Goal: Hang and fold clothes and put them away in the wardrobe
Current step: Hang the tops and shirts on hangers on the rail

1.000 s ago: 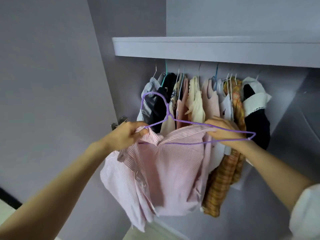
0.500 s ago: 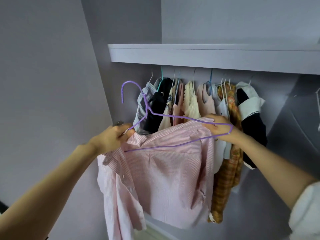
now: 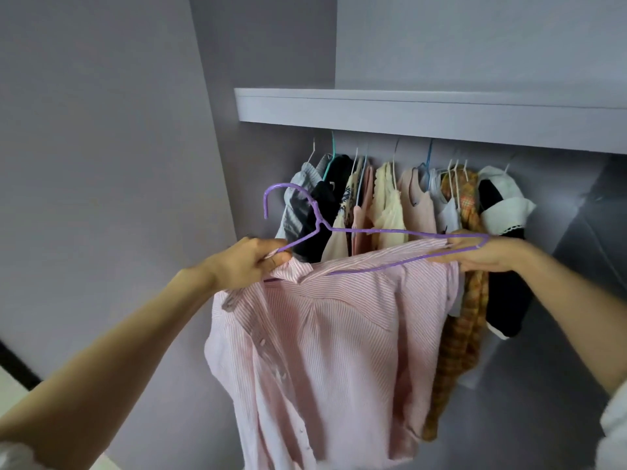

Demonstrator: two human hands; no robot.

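pink striped shirt (image 3: 325, 340) held up in front of the open wardrobe, below the shelf (image 3: 407, 111), draped partly over a purple wire hanger (image 3: 373, 232). left hand (image 3: 247, 262) curled round the collar and the hanger's near end together; right hand (image 3: 485, 252) pinching the far end of the hanger with the shoulder cloth. hanger tilted, hook to the left, lower bar lying outside the fabric: shirt judged not yet seated.

recommended: work each hanger arm inside a shoulder through the neck opening, level the hanger, centre the collar under the hook, then lift the hook to the rail in the free stretch left of the hanging clothes (image 3: 400, 212). advised to keep 1 grip on the collar to prevent slipping.

not verifiable: rail itself hidden behind the shelf edge; shirt hem cut off at the frame bottom; right fingertips partly covered by cloth; wardrobe floor out of view.
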